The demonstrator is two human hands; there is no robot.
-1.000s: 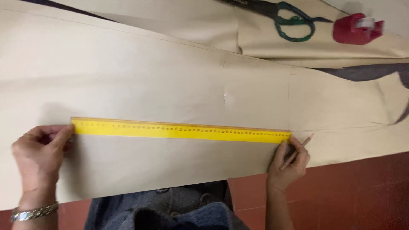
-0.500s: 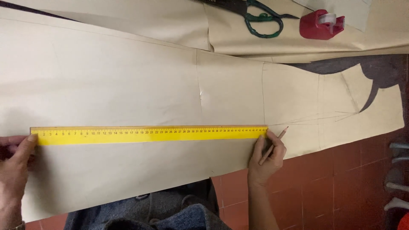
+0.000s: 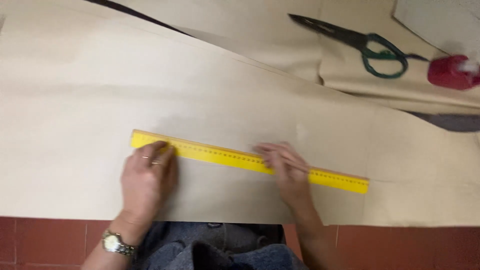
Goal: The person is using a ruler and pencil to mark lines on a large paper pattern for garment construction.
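Now one yellow ruler (image 3: 240,159) lies under two hands: left hand (image 3: 146,182) flat, right hand (image 3: 286,170) gripping one pencil (image 3: 292,161)

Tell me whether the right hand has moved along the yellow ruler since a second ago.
Yes. The right hand has slid from the far right tip of the yellow ruler toward its middle, closer to the left hand.
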